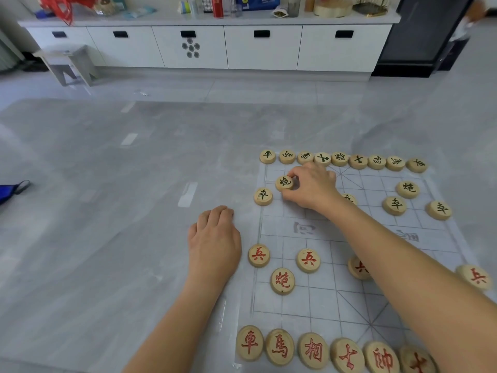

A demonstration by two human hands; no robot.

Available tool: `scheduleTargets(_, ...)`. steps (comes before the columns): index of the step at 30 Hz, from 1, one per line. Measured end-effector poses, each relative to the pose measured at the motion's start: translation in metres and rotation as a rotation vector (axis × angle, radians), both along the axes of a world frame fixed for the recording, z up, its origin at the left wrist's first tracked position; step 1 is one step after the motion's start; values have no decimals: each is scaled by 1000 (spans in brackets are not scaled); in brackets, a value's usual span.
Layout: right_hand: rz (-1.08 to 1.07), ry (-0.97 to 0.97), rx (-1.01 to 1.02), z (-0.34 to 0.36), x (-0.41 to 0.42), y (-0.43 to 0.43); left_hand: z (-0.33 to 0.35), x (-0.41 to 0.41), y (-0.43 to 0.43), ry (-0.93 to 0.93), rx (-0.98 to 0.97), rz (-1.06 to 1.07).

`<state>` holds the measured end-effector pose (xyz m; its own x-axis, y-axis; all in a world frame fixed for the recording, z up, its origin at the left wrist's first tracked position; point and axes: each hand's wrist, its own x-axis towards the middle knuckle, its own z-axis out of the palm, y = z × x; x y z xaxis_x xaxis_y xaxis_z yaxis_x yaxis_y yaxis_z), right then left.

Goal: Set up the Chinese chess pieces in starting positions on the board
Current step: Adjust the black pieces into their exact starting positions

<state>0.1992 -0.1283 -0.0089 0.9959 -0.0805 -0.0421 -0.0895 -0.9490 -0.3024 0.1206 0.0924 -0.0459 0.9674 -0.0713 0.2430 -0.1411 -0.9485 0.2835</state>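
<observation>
From my end I see the right hand (pixel 312 187) pinching a black cannon piece (pixel 284 182) between thumb and fingertips, over the far left part of the board (pixel 322 300). I cannot tell whether the piece touches the board. It sits between the black back row (pixel 339 158) and a black soldier (pixel 263 196). The left hand (pixel 215 238) rests on the table (pixel 107 211) just beside the board's left edge, fingers loosely curled, holding nothing. The red back row (pixel 313 351) lines the near edge, with a red cannon (pixel 282 281) beyond it.
</observation>
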Motion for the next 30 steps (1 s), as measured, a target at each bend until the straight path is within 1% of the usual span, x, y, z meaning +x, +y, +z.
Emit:
scheduleTargets(3, -15, -34, -32, 0, -2, -1, 1, -1, -1, -4, -2, 0)
scheduleTargets(7, 27, -4, -6, -1, -2, -1, 1, -1, -1, -7, 2, -3)
scheduleTargets(12, -25, -58, -17, -3, 1, 1, 2, -1, 0, -2, 9, -7)
scheduleTargets(19, -21, -41, -13, -3, 0, -1, 3, -1, 0, -1, 12, -5)
scheduleTargets(21, -52, -16, 57, 2, -1, -7, 2, -1, -1, 1, 16, -6)
scheduleTargets(22, -100, -23, 137, 6, -3, -13, 2, -1, 0, 2, 18, -8)
scheduleTargets(24, -195, -89, 317, 17, -6, -31, 3, -1, 0, 6, 23, -9)
scheduleTargets(25, -216, -120, 361, 20, -8, -41, 3, -1, 0, 11, 27, -8)
scheduleTargets(27, -197, -132, 360, 27, -16, -57, 3, -1, 0, 18, 24, -9)
scheduleTargets(29, -117, -56, 318, 28, -26, -65, 4, -1, 0, 22, 19, -11)
scheduleTargets(30, -77, -11, 253, 26, -31, -65, 4, -1, 0, 23, 20, -12)
